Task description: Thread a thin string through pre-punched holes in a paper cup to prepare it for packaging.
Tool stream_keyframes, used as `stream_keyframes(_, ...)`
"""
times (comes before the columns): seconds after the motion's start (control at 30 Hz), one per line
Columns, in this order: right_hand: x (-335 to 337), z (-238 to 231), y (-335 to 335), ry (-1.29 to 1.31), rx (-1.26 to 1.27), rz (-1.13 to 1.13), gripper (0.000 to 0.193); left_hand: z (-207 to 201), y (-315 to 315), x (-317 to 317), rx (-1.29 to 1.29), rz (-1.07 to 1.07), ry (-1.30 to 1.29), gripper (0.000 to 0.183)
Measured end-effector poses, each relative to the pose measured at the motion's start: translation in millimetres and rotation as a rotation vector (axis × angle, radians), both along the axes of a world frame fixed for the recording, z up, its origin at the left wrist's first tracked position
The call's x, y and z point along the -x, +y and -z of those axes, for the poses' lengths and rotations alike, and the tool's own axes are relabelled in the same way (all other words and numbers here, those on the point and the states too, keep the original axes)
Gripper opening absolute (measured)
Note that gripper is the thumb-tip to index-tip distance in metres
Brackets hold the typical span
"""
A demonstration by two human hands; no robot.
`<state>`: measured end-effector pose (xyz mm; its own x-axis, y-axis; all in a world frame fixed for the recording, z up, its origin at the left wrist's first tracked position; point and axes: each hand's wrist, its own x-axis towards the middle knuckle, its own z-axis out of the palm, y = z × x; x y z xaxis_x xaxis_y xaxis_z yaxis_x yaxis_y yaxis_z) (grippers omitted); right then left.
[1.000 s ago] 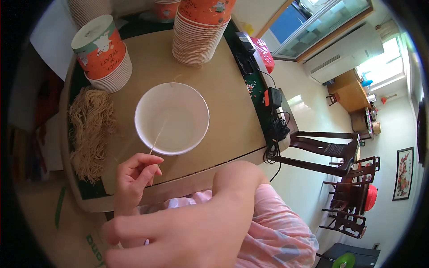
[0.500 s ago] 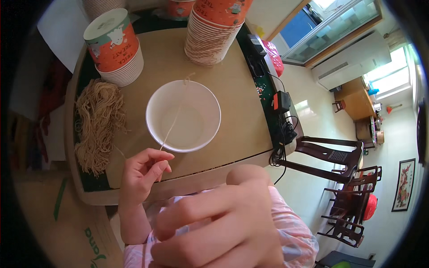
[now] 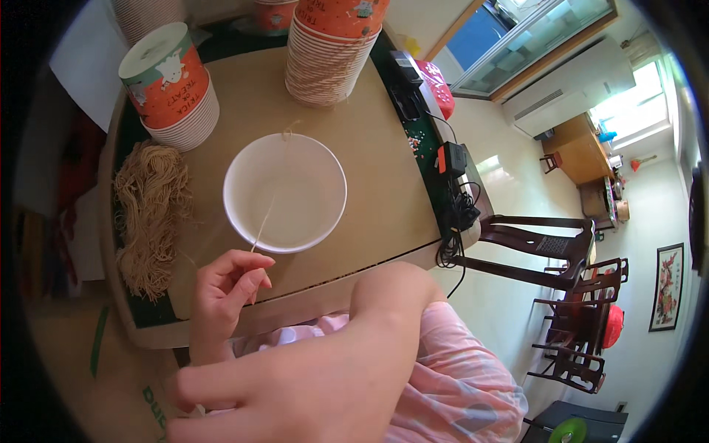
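Left hand (image 3: 227, 292): fingertips pinch string (image 3: 265, 221); gentle tension suits it.
Right hand (image 3: 258, 395): cannot tell its grip.
Paper tub (image 3: 304, 193): best left unjostled.

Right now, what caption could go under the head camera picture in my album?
Left fingers pinch a thin beige string running over an open, round white tub.

smooth paper cup (image 3: 310, 192), rough fibrous twine (image 3: 151, 221)
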<state>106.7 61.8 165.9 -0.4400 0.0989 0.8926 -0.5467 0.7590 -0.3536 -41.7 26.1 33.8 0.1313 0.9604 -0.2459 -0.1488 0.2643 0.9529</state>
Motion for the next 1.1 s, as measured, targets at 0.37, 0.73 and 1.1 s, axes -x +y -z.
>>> stream_keyframes(0.37,-12,-15,-7,-0.137,0.039,0.384,0.008,1,1,0,0.007,0.009,-0.049,0.014)
stream_keyframes(0.73,-70,-11,-42,-0.028,-0.165,0.849,0.017,12,4,-2,-0.04,0.098,-0.179,0.015)
stream_keyframes(1.1,-71,29,-21,-0.111,0.182,-0.953,0.036,24,15,4,-0.057,0.032,-0.765,0.024)
